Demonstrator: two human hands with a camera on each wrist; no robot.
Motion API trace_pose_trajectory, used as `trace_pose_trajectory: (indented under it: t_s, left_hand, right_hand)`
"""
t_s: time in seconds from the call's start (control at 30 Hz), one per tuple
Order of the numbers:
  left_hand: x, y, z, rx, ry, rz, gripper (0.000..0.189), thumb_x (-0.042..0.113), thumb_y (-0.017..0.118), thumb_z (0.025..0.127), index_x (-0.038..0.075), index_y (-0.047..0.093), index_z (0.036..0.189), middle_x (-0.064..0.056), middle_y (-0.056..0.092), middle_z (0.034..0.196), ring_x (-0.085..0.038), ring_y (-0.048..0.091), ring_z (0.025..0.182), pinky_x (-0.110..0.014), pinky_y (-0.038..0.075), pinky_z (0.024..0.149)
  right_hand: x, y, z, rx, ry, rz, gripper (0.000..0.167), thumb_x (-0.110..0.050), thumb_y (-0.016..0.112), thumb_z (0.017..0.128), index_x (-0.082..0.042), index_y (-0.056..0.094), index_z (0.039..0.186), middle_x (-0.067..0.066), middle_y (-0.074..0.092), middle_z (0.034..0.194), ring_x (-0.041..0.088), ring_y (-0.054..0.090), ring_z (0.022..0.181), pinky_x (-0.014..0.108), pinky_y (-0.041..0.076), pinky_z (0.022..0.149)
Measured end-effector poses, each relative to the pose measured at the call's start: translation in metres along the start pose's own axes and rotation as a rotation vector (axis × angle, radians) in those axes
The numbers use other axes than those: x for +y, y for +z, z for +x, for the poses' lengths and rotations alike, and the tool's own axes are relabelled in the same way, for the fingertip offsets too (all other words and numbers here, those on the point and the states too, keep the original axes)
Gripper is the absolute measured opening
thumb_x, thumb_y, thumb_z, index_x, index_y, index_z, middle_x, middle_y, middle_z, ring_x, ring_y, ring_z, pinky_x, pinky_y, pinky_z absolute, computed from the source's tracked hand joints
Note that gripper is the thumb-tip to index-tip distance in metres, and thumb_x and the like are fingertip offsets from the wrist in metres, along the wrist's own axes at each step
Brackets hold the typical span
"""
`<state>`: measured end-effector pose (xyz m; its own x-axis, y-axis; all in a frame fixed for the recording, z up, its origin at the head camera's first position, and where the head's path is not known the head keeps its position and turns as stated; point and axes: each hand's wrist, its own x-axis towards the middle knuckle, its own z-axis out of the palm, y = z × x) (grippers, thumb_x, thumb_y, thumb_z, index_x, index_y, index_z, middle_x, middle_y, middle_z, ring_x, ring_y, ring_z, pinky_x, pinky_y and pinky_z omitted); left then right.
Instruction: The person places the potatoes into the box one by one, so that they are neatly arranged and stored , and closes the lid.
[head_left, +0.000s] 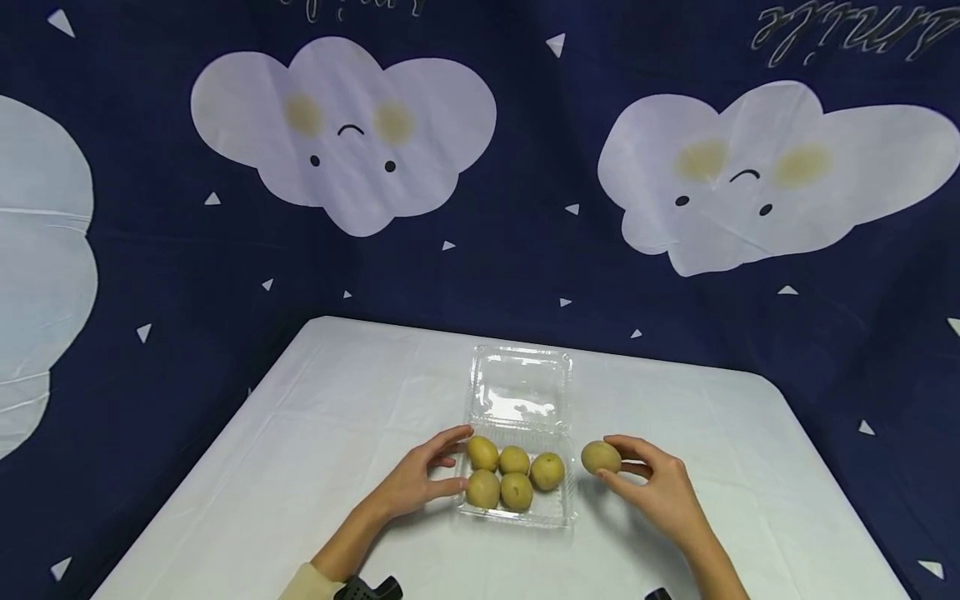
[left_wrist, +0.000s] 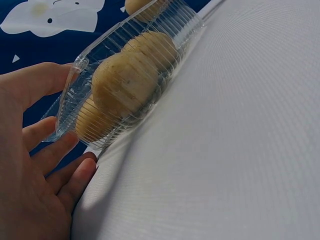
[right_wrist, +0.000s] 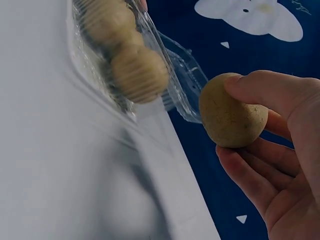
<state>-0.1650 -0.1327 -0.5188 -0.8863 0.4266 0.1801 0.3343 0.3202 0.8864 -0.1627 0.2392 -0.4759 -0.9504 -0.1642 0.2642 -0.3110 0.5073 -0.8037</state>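
My right hand (head_left: 660,483) pinches a round yellow-brown fruit (head_left: 601,457) between thumb and fingers, held to the right of a clear plastic clamshell box (head_left: 555,518). In the right wrist view, the fruit (right_wrist: 231,112) has a dull, finely speckled skin. My left hand (head_left: 416,477) holds the left side of the box, its thumb at the near part of the rim and its index finger at the far part. Several similar yellow fruits (head_left: 517,492) sit inside the box. Through its ribbed wall the left wrist view shows some of these fruits (left_wrist: 125,82).
The box's lid (head_left: 521,387) lies folded back, away from me. A white cloth covers the table (head_left: 360,375). Beyond its far edge hangs a dark blue curtain (head_left: 525,275) printed with clouds and small triangles.
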Motion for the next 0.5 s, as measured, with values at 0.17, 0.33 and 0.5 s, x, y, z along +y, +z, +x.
trace_pose_trajectory:
  t_s: [0.17,0.33,0.5]
  left_hand:
    - [-0.001,0.001,0.003,-0.003,0.001,0.007,0.077,0.032,0.073,0.081,0.018,0.034,0.146,0.004,0.041,0.149,-0.021,0.048,0.131,-0.03,0.048,0.103]
    - [-0.001,0.0,0.002,-0.001,0.0,0.005,0.076,0.031,0.073,0.082,0.017,0.034,0.146,0.0,0.041,0.149,-0.024,0.047,0.131,-0.035,0.048,0.103]
    - [0.007,-0.001,0.0,-0.006,-0.027,-0.004,0.076,0.024,0.073,0.082,0.014,0.033,0.146,-0.005,0.039,0.15,-0.028,0.046,0.132,-0.043,0.046,0.105]
  right_hand:
    - [-0.006,0.005,0.0,-0.009,-0.01,0.024,0.049,-0.031,0.081,0.073,-0.021,0.063,0.117,-0.003,0.066,0.113,0.011,0.068,0.095,0.027,0.059,0.082]
    - [-0.009,0.012,0.001,-0.02,-0.033,0.049,0.048,-0.03,0.081,0.073,-0.021,0.063,0.117,-0.004,0.066,0.112,0.008,0.066,0.096,0.026,0.059,0.082]
    - [-0.01,0.02,0.001,-0.053,-0.067,0.043,0.046,-0.032,0.079,0.074,-0.025,0.062,0.116,-0.005,0.066,0.113,0.004,0.065,0.099,0.025,0.059,0.082]
